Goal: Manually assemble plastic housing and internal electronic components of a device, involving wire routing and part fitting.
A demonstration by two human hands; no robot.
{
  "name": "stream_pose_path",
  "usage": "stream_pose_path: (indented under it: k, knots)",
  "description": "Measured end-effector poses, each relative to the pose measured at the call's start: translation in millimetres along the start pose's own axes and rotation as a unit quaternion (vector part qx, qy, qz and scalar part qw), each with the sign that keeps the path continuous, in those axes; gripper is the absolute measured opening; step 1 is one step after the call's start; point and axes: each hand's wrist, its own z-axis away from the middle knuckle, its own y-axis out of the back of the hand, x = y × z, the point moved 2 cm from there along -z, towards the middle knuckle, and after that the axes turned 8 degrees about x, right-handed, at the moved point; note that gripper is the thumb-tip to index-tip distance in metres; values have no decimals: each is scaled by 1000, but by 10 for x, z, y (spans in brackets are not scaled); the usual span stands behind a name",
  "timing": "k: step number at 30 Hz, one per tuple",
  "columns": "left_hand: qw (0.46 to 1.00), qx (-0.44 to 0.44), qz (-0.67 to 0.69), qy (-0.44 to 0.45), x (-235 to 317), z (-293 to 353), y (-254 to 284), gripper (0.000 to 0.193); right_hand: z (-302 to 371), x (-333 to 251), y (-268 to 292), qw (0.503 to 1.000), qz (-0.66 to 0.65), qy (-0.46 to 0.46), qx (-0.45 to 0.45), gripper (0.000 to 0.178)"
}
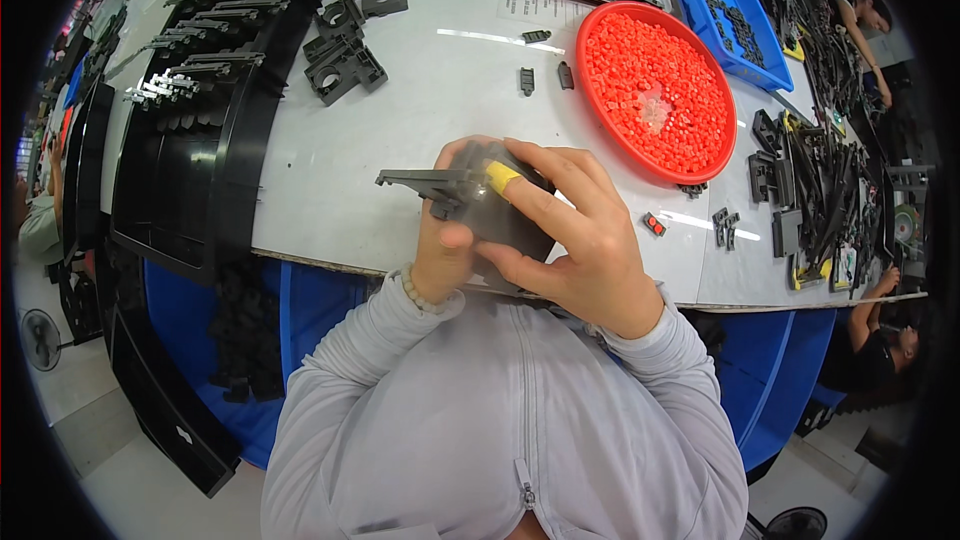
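Observation:
Close in front of my chest, both hands hold a dark grey plastic part [515, 217] with a flat, plate-like body and a long thin arm jutting out to the left. My left hand [442, 245] is closed around its left side, the thumb near the lower edge. From the right, my right hand [585, 230] grips the same part, with yellow tape on one fingertip pressed against its top. Palms and fingers hide much of the part. Nearest on the right lies a small black piece with red inserts [654, 225].
A red round tray [728, 105] full of small red pieces stands right of my hands. Behind it is a blue bin [765, 77] of black parts. Black brackets [345, 65] lie back left beside a black crate [235, 180]. Long black parts [825, 190] crowd the right; co-workers sit beyond.

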Motion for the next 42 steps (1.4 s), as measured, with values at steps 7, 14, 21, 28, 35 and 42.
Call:
stream_pose_path:
  k: [7, 14, 21, 28, 35, 42]
  knots:
    - [1000, -4, -15, -24, 80, -56, 41, 105, 168, 51, 15, 996, -58, -52, 47, 90]
    - [997, -17, 51, -46, 3, -96, 66, 101, 229, 112, -30, 998, -37, -32, 35, 92]
    - [997, -28, 39, -53, 34, -71, 96, 101, 239, 125, -24, 998, -40, -24, 41, 85]
    - [997, -24, 65, -19, 62, -23, 39, 100, 263, 100, -59, 997, -40, -51, 53, 86]
    - [998, -29, 56, -26, 87, -6, 67, 99, 256, 92, -65, 998, -16, -45, 34, 89]
    - [998, -11, 7, -57, 98, -60, 60, 96, 266, 121, -93, 998, -31, -32, 41, 92]
